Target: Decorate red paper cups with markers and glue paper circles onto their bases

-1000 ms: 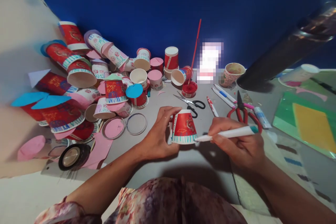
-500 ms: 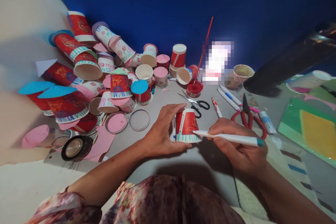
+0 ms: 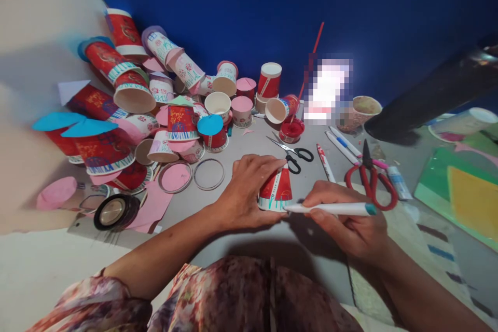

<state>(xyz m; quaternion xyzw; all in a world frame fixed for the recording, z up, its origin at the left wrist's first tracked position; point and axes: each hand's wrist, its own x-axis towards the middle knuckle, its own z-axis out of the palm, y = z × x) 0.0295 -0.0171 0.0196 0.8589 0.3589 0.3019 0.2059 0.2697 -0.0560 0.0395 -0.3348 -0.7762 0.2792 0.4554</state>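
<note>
Pen (image 3: 330,209) tip lower on cup (image 3: 277,192) now

garment: floral print, pink, maroon and cream | sleeves: short | forearms bare | hands (image 3: 249,189) ungloved

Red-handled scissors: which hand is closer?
Right. The right hand, holding the white marker, sits just below the red-handled scissors. The left hand is farther off, gripping the red cup.

A craft table: decorated paper cups (image 3: 128,88), scissors (image 3: 293,153), markers (image 3: 342,142).
</note>
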